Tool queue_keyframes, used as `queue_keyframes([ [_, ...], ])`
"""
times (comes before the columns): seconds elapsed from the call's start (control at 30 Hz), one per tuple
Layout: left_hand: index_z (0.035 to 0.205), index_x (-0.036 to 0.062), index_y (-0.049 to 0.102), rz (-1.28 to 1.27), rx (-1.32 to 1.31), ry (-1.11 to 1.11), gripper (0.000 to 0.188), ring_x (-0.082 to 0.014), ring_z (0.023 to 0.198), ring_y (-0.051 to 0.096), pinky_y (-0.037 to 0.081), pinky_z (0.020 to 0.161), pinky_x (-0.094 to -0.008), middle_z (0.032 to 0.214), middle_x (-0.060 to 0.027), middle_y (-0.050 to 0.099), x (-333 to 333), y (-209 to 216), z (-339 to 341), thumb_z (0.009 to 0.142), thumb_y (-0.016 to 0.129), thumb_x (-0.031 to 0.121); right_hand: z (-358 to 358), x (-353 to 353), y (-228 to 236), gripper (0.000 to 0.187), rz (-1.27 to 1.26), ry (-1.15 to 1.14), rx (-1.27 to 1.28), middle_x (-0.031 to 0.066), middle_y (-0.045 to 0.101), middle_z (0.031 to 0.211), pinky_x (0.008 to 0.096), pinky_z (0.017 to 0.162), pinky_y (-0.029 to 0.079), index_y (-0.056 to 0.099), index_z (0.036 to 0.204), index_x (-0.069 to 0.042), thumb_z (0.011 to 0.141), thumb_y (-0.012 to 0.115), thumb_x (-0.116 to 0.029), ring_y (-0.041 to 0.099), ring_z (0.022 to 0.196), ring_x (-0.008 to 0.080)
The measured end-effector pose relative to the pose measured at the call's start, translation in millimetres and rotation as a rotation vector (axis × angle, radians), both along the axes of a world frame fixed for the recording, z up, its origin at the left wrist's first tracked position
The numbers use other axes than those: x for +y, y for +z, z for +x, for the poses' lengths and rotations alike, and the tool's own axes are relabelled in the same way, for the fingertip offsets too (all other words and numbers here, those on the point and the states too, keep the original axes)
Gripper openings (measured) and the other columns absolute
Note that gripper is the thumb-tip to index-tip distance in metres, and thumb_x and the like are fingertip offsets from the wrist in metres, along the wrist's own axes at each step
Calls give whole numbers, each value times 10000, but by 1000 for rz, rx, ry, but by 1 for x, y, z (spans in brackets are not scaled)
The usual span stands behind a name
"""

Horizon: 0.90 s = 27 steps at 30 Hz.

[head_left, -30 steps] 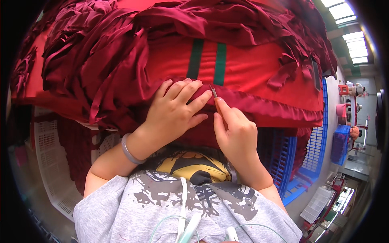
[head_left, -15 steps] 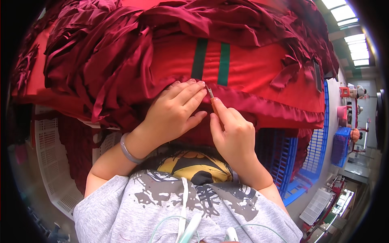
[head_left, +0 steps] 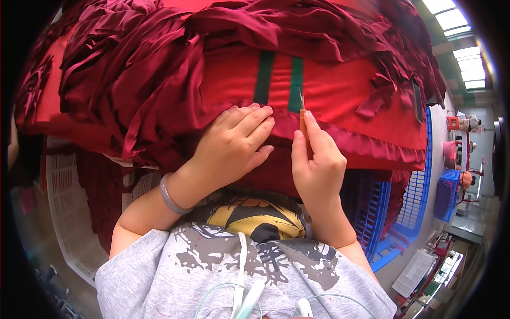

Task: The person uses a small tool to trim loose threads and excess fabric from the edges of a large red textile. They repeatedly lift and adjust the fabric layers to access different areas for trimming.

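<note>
A big heap of dark red cloth lies over a brighter red piece with two green stripes. My left hand presses flat on the folded hem of the cloth, a grey bangle on its wrist. My right hand pinches a small orange-handled cutting tool, its metal tip pointing up at the edge next to the green stripes. The two hands are almost touching.
A white plastic crate stands at the lower left and blue plastic crates at the right under the cloth. Further right are a work area with other people and more blue crates. Ceiling lights show at the top right.
Both hands have shifted slightly up and right along the hem; the right hand has raised the small tool so its tip now stands by the green stripes.
</note>
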<state>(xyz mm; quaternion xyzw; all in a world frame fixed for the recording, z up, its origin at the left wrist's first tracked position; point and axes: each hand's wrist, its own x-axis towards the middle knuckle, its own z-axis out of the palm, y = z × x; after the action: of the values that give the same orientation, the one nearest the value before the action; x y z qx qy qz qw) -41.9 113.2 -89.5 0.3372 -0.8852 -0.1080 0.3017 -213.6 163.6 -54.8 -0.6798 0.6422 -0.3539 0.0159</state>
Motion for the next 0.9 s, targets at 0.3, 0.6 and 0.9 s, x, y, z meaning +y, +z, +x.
queue_keyframes([
  [0.3, 1178, 116, 666, -31, -29, 9, 426, -270, 1171, 564, 447, 1004, -429, 1301, -65, 586, 0, -1, -1, 772, 744, 215, -1, 9, 3, 338, 174, 57, 154, 93, 601, 724, 355, 496, 503, 656, 1182, -8, 853, 657, -86, 614, 525, 246],
  [0.6, 1190, 120, 663, -3, -21, 7, 434, -273, 1186, 554, 441, 1009, -431, 1303, -69, 586, 0, 0, -2, 772, 743, 206, -3, 16, 7, 330, 227, 69, 194, 105, 603, 718, 370, 494, 506, 650, 1185, -16, 872, 647, -119, 616, 530, 266],
  [0.9, 1216, 71, 618, 6, 27, -16, 457, -277, 1208, 541, 424, 1027, -440, 1302, -93, 587, 1, -3, 2, 801, 718, 234, -19, -31, 5, 284, 91, 165, -151, 169, 631, 851, 425, 714, 517, 601, 1116, 2, 833, 612, 1, 645, 795, 357],
])
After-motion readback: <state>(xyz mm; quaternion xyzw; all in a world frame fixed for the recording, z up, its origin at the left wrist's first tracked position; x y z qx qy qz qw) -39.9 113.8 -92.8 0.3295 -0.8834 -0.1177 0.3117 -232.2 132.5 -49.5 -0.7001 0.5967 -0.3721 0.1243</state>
